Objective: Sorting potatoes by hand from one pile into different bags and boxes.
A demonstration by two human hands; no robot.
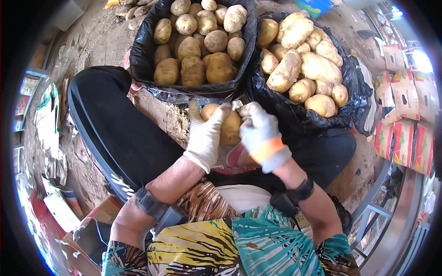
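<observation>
My left hand, in a white knit glove, grips a large yellow-brown potato low between my legs. The thumb lies across its top. At its right side is my right hand, in a grey-white glove with an orange band. Its fingers are curled and blurred, with soiled tips by the potato; whether they hold something small cannot be told. Just beyond my hands stands a container lined with black plastic, filled with potatoes. To its right, a second black-lined container is heaped with paler potatoes.
My bent legs frame the work on both sides. Printed cartons are stacked at the right, above a metal frame. More potatoes lie on the dirty floor at the upper left. Torn cardboard sits at lower left.
</observation>
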